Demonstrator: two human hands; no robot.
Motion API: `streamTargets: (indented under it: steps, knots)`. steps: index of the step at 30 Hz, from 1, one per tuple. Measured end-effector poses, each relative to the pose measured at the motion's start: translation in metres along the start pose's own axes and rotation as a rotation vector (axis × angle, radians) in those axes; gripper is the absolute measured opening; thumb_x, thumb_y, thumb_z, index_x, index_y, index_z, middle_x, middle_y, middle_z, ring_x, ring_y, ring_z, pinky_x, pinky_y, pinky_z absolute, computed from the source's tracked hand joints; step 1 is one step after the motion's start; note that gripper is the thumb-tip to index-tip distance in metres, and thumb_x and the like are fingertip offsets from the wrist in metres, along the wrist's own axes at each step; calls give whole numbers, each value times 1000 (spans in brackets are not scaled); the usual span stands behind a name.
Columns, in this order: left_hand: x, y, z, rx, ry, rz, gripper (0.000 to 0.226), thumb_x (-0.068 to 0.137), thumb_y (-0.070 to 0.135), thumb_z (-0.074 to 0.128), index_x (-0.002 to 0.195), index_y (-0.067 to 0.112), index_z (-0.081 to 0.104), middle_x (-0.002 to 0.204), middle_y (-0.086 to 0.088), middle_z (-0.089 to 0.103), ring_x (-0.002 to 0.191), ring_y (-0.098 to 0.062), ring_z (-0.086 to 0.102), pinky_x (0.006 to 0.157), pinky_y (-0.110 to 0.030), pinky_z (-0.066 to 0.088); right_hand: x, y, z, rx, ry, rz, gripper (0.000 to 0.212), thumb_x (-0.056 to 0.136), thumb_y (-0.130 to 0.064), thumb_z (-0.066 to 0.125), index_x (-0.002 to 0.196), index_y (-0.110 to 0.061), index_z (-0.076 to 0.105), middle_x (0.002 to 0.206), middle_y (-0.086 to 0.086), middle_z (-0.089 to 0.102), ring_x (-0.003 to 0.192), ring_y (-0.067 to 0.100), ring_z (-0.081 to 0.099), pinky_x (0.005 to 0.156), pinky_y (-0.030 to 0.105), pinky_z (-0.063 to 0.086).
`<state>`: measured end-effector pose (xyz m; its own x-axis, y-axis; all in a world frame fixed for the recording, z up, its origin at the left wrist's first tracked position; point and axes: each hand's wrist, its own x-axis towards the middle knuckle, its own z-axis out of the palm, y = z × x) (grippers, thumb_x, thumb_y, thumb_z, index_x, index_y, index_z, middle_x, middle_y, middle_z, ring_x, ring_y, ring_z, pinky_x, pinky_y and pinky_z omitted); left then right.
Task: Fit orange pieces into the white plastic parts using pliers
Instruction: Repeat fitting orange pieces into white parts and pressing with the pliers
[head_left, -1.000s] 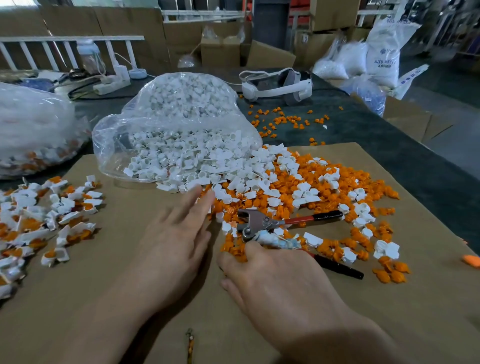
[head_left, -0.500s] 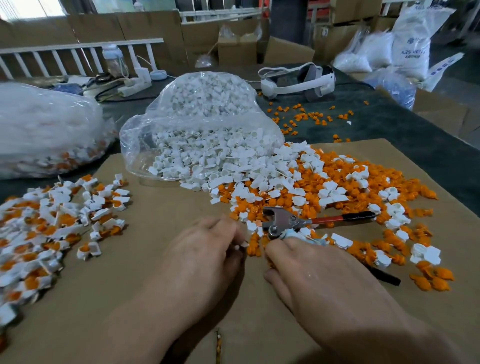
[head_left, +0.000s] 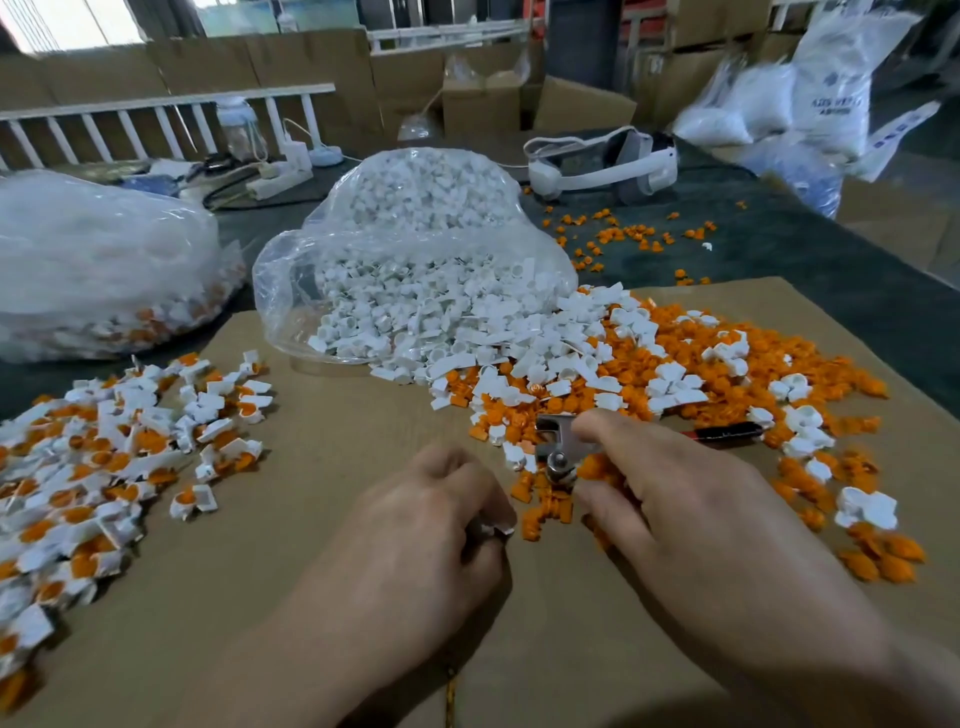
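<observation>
A white part (head_left: 493, 529) was pinched in the left hand (head_left: 415, 540); the pliers (head_left: 563, 452), at its two o'clock, were grasped by the right hand (head_left: 691, 514).

A dark table (head_left: 831, 270) bears a cardboard sheet (head_left: 337, 467), headset (head_left: 597, 161), orange pieces (head_left: 631, 232).

Blue print on the far white sack (head_left: 831, 88) is too blurred to read.

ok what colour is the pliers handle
The handle is black with a red stretch, in the head view; the right hand hides the rest.
</observation>
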<state>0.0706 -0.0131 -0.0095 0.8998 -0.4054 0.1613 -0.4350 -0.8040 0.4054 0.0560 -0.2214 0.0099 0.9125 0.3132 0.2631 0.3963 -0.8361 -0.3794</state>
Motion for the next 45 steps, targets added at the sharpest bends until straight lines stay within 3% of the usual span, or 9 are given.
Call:
streamTargets:
  steps: [5, 9, 12, 16, 21, 26, 31, 38, 45]
  knots:
    - [3, 1, 2, -2, 16, 32, 16, 83, 24, 65, 83, 38, 58, 103, 20, 63, 93, 1, 55, 78, -10, 42, -1, -1, -1, 48, 21, 32, 7, 91, -47, 40, 98, -45, 38, 83, -22, 50, 91, -1, 49, 75, 25, 43]
    - [2, 1, 5, -53, 54, 6, 31, 85, 30, 69, 76, 44, 43, 102, 22, 61, 96, 1, 55, 81, -20, 47, 3, -3, -2, 155, 21, 101, 9, 90, -41, 55, 82, -37, 52, 85, -19, 55, 87, -3, 51, 76, 16, 42]
    - [3, 2, 6, -97, 68, -27, 35, 80, 29, 76, 71, 38, 44, 97, 20, 60, 91, -1, 55, 76, -23, 47, 4, -2, -1, 364, 36, 203, 5, 85, -39, 65, 87, -39, 60, 88, -24, 59, 77, -2, 57, 67, 11, 45]
    - [4, 3, 6, -125, 103, -85, 31, 77, 30, 78, 72, 33, 47, 89, 17, 56, 89, 0, 53, 72, -22, 45, 5, 1, -2, 839, -132, 362, 24, 87, -18, 69, 95, -40, 66, 74, -1, 68, 63, 14, 65, 62, 29, 56]
    - [4, 4, 6, -134, 31, -157, 28, 75, 40, 79, 85, 40, 53, 95, 20, 50, 97, 6, 46, 73, -14, 42, 6, 2, -6, 993, -155, 336, 25, 86, -14, 68, 92, -37, 68, 81, 3, 71, 65, 19, 67, 61, 31, 54]
    - [3, 6, 4, -250, 87, -231, 43, 73, 33, 83, 94, 46, 47, 105, 33, 49, 89, 4, 51, 65, -18, 45, 9, 1, -4, 1048, -186, 342, 19, 88, -24, 65, 84, -42, 59, 75, 10, 70, 59, 25, 65, 57, 35, 53]
    - [3, 6, 0, -393, 86, -259, 33, 72, 28, 85, 81, 39, 55, 85, 17, 63, 66, -2, 56, 57, -20, 45, 9, 0, -6, 1046, -212, 322, 14, 87, -29, 66, 83, -40, 60, 69, 9, 68, 55, 23, 61, 54, 31, 51]
    - [6, 17, -10, -741, 93, -376, 33, 52, 52, 80, 68, 28, 64, 54, -2, 65, 44, -1, 52, 44, -12, 38, 7, -1, -7, 983, -216, 244, 11, 92, -30, 61, 93, -40, 66, 65, 2, 66, 53, 19, 60, 54, 28, 52]
    - [8, 15, 1, -787, 173, -431, 19, 82, 23, 79, 74, 36, 68, 60, 1, 70, 50, -5, 62, 48, -13, 45, 7, 4, -2, 1033, -199, 238, 11, 93, -30, 60, 94, -38, 67, 73, 6, 67, 55, 24, 61, 54, 37, 52]
